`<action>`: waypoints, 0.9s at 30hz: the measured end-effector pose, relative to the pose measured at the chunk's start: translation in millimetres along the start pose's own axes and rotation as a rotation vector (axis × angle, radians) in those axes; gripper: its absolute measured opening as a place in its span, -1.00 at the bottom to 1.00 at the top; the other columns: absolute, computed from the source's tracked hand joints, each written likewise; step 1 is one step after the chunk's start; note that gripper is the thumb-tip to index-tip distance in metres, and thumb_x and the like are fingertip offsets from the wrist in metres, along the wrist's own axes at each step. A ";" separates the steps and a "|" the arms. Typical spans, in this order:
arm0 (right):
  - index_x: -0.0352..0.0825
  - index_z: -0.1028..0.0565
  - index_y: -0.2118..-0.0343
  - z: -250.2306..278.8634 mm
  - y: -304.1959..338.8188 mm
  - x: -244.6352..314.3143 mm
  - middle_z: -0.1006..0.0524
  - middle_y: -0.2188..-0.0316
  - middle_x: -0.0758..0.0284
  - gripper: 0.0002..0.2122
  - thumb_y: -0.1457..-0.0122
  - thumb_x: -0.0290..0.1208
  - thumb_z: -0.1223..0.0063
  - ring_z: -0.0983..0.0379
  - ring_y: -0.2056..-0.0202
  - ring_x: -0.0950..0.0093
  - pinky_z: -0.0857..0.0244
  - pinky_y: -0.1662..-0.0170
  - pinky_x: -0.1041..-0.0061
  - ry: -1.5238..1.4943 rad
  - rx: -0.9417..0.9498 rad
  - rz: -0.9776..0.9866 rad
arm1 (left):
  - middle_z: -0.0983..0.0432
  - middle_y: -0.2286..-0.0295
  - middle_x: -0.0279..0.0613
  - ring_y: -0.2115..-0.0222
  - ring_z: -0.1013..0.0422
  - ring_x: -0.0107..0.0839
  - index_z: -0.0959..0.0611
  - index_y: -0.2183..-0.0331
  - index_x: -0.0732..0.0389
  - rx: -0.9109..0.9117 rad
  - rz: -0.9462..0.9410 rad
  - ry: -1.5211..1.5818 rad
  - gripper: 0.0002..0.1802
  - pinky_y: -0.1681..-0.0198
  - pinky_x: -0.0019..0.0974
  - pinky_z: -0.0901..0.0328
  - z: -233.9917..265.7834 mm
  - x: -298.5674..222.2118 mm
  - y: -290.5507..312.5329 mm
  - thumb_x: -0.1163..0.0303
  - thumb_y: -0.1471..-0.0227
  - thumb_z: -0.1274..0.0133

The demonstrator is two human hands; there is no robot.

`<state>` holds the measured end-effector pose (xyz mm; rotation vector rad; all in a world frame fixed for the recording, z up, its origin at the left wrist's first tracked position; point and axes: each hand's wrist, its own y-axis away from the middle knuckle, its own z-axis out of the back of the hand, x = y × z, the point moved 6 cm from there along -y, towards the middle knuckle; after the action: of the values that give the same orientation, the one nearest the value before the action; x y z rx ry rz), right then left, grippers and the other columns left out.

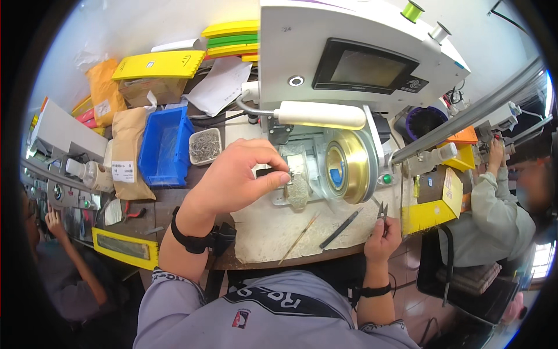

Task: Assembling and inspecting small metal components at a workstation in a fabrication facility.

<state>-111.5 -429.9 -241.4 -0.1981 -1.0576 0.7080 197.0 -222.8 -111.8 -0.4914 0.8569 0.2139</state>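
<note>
My left hand is closed over the front of a winding machine, thumb and fingers around a short black handle-like piece. Its fingertips meet a worn metal fixture, and the contact point is partly hidden. Right of the fixture is a large brass-coloured wheel with a blue bit in its hub. Low at the right, my right hand grips small metal snips, their points upward and slightly apart. A thin wooden stick and a dark pen-like tool lie between my hands on a stained pale sheet.
Left of the machine stand a square dish of small metal pieces, a blue bin and a brown paper bag. A metal bar slants across the right. Co-workers sit on both sides. A yellow folder lies right.
</note>
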 end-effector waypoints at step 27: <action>-0.37 -0.55 0.35 -2.9 -4.8 7.1 -0.50 0.49 0.19 -0.92 -0.15 -0.49 -0.19 -0.48 0.52 0.25 -0.34 0.44 0.38 -0.008 -0.036 0.033 | -0.50 0.48 -0.18 0.33 -0.41 -0.15 -0.64 0.48 0.20 -0.059 0.062 -0.203 -0.86 0.16 -0.17 -0.23 -2.8 -2.5 1.8 0.55 0.20 -0.27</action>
<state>-104.8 -428.7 -235.4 -0.2444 -1.0778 0.7197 193.0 -222.6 -112.1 -0.4897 0.6692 0.3411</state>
